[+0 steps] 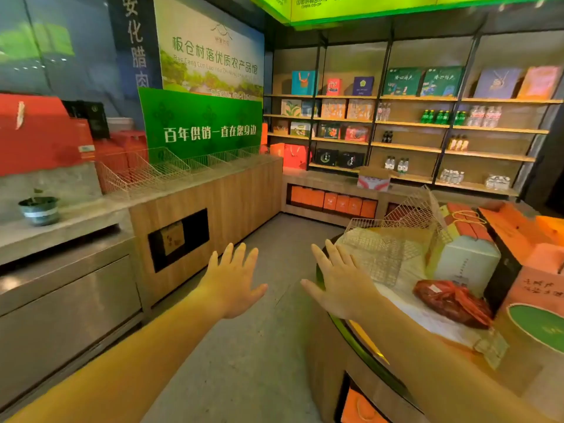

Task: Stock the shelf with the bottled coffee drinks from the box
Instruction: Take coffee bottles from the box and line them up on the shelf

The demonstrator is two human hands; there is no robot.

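Observation:
My left hand [233,280] and my right hand [337,283] are stretched out in front of me over the grey floor, palms down, fingers spread, holding nothing. Far ahead stands the wooden wall shelf [409,147], with green bottles [439,116], clear bottles [485,116], dark bottles [387,136] and a few orange-labelled bottles [457,142] on its boards. A white and red cardboard box [374,178] with open flaps sits on the low ledge under the shelf. What is inside the box is hidden.
A wooden counter [213,193] with wire baskets runs along the left. A steel cabinet [61,288] is nearer on the left. At my right is a round display stand [366,346] with gift boxes, a wire basket [393,239] and a red packet [451,303]. Grey floor lies between.

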